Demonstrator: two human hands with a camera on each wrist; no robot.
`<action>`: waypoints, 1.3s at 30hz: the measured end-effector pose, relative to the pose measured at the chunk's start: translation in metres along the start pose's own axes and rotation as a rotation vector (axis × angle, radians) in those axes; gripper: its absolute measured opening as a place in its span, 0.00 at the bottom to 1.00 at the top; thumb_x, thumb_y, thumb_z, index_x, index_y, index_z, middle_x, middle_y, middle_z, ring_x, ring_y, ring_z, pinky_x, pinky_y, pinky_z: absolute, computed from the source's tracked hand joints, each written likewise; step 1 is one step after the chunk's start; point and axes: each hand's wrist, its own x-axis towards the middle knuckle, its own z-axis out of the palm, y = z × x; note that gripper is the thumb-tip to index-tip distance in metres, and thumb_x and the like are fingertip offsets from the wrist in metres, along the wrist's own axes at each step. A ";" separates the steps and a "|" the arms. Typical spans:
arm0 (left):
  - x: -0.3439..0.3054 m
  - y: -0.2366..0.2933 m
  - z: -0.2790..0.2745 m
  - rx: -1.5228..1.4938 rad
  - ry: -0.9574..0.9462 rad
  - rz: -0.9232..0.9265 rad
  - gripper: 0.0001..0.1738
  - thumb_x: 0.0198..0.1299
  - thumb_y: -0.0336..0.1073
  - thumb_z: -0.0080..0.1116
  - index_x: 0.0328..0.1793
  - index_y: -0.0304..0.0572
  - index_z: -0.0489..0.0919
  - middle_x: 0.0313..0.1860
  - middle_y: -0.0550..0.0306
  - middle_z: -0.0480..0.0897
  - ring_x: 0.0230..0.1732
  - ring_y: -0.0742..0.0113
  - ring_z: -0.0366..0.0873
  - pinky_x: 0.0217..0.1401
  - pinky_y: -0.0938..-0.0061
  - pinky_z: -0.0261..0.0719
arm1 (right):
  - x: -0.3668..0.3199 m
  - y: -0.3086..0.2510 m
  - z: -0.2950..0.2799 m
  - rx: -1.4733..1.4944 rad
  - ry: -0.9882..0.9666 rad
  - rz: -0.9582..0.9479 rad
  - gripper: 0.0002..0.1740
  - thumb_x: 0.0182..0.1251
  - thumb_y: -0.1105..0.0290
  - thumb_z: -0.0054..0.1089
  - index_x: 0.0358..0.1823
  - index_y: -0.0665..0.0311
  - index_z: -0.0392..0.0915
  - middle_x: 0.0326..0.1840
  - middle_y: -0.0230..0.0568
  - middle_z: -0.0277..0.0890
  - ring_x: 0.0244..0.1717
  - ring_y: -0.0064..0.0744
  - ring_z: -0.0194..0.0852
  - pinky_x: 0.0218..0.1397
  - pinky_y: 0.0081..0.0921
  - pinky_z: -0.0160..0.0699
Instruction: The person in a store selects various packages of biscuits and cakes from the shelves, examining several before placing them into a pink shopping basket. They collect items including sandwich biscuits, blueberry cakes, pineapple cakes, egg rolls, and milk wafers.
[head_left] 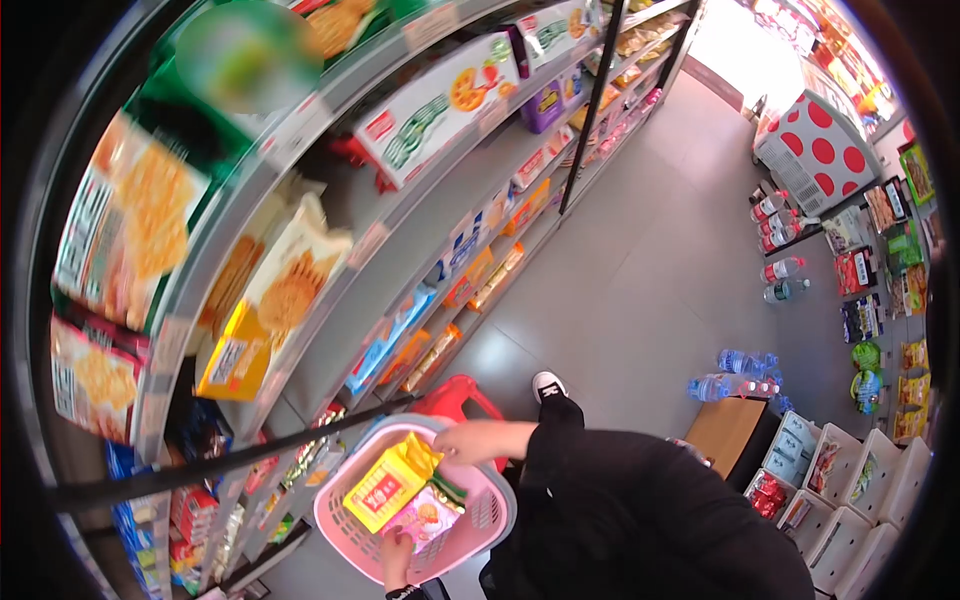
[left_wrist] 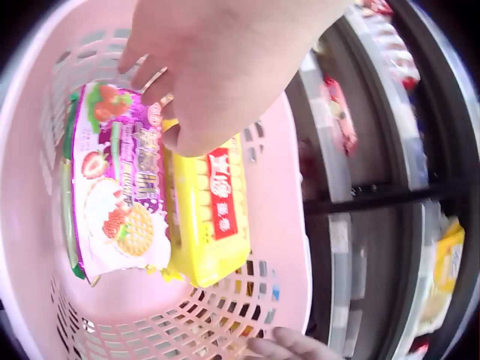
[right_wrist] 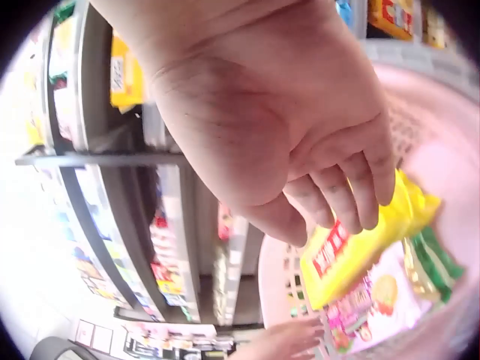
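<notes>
A pink plastic basket (head_left: 335, 510) holds a yellow snack packet (head_left: 385, 485) with a red label. Beside it lies a pink-and-purple biscuit packet (left_wrist: 120, 195) printed with strawberries and a round waffle. Part of a green packet (right_wrist: 433, 262) shows from under the biscuit packet. My left hand (head_left: 397, 555) reaches over the basket's near side, its loosely bent fingers at the end of the biscuit packet and close to the yellow one. Over the other end of the yellow packet hangs my right hand (right_wrist: 300, 127), palm showing and fingers lightly bent, with nothing gripped between them.
Shelves of snack packets (head_left: 290, 285) run along the left, with a dark bar (head_left: 240, 465) crossing near the basket. A red plastic stool (head_left: 455, 398) stands against the basket's far side. On the right are water bottles (head_left: 735, 388), white bins (head_left: 835, 465) and a dotted box (head_left: 820, 150).
</notes>
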 end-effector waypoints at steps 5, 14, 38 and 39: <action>0.031 0.144 0.018 -0.101 -0.359 0.290 0.18 0.59 0.37 0.51 0.51 0.32 0.71 0.40 0.58 0.76 0.42 0.72 0.72 0.45 0.80 0.70 | -0.034 0.039 -0.153 -0.164 0.456 0.098 0.14 0.53 0.69 0.47 0.41 0.65 0.72 0.37 0.50 0.72 0.40 0.48 0.71 0.43 0.37 0.71; 0.111 0.436 0.087 -0.446 -0.300 0.582 0.25 0.62 0.37 0.46 0.62 0.31 0.60 0.53 0.45 0.72 0.54 0.59 0.71 0.56 0.68 0.68 | -0.008 0.071 -0.347 -0.294 1.114 0.229 0.15 0.45 0.77 0.49 0.38 0.73 0.67 0.41 0.55 0.69 0.46 0.53 0.68 0.48 0.39 0.69; 0.211 0.574 0.147 -1.010 -0.216 0.313 0.19 0.59 0.38 0.51 0.54 0.36 0.66 0.49 0.49 0.68 0.54 0.59 0.64 0.62 0.64 0.61 | 0.047 0.101 -0.413 -0.766 0.842 0.578 0.27 0.52 0.62 0.48 0.55 0.61 0.68 0.59 0.48 0.63 0.60 0.46 0.57 0.64 0.41 0.47; 0.212 0.575 0.145 -1.051 -0.258 0.387 0.20 0.59 0.38 0.50 0.55 0.35 0.66 0.50 0.48 0.68 0.55 0.58 0.63 0.63 0.63 0.61 | 0.046 0.103 -0.413 -0.766 0.864 0.555 0.27 0.52 0.62 0.48 0.56 0.61 0.68 0.59 0.48 0.63 0.60 0.46 0.58 0.64 0.41 0.47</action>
